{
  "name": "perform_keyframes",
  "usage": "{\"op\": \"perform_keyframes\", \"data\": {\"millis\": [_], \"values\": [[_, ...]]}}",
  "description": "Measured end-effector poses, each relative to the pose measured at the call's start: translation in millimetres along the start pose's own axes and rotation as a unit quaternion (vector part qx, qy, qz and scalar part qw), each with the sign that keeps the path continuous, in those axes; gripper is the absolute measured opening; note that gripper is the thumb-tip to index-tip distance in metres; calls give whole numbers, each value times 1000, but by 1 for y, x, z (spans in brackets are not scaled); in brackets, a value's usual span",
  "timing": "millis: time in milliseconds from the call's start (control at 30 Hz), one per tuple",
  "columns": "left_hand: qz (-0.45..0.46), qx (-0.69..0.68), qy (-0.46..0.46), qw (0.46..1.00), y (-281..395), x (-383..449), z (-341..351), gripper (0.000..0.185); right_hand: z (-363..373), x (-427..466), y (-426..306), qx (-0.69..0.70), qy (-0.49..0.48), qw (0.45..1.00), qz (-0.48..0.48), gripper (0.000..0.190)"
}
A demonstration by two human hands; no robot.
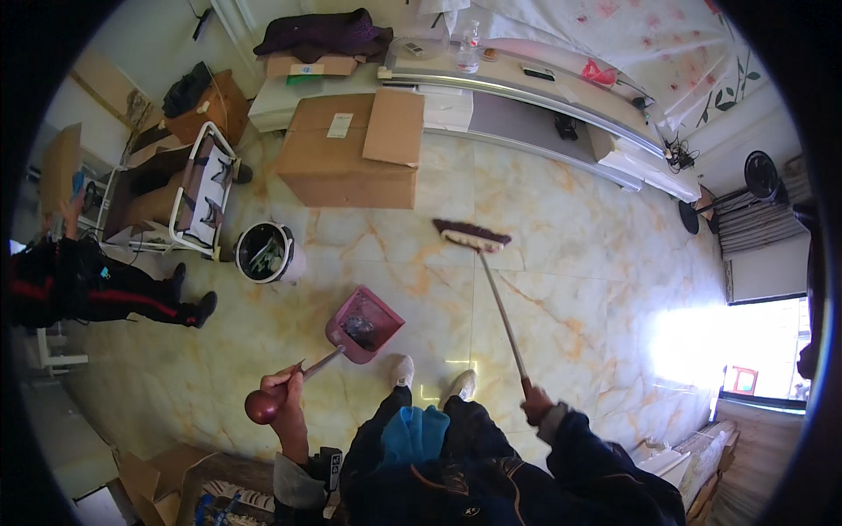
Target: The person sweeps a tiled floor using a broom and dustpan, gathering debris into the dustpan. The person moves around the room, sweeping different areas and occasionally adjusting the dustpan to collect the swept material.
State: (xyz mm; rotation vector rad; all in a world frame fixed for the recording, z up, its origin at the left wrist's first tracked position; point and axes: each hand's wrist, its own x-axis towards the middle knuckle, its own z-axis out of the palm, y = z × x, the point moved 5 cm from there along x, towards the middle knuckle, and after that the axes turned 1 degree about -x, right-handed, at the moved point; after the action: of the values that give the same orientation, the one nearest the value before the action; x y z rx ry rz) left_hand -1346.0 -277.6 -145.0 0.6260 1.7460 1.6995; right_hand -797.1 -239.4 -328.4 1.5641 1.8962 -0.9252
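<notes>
My left hand [289,401] grips the handle of a pink long-handled dustpan [342,325], just below its round dark-red end knob [262,407]. Grey debris [360,325] lies in the pan, whose open side faces right. My right hand [538,404] is closed around the handle of a broom [502,315]. The broom's head [475,235], with dark bristles, is on the marble-patterned floor, ahead of my feet and to the right of the dustpan. A gap of floor separates the two tools.
A lined waste bin [296,260] stands left of a large cardboard box [329,151]. At far left, another person [131,283] stands beside a white-framed folding chair [191,191]. A long low cabinet [513,66] runs along the back, and a black fan [762,175] stands right.
</notes>
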Motion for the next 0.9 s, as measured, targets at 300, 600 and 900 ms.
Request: {"op": "perform_keyframes", "data": {"millis": [300, 600, 900], "values": [[9, -41, -9, 999, -3, 31, -10, 13, 83, -175, 2, 125, -31, 980, 155, 51], [10, -10, -14, 1000, 5, 51, 8, 13, 11, -116, -3, 207, 11, 964, 169, 13], [-18, 89, 21, 996, 32, 49, 38, 9, -196, 172, 68, 4, 104, 985, 138, 30]]}}
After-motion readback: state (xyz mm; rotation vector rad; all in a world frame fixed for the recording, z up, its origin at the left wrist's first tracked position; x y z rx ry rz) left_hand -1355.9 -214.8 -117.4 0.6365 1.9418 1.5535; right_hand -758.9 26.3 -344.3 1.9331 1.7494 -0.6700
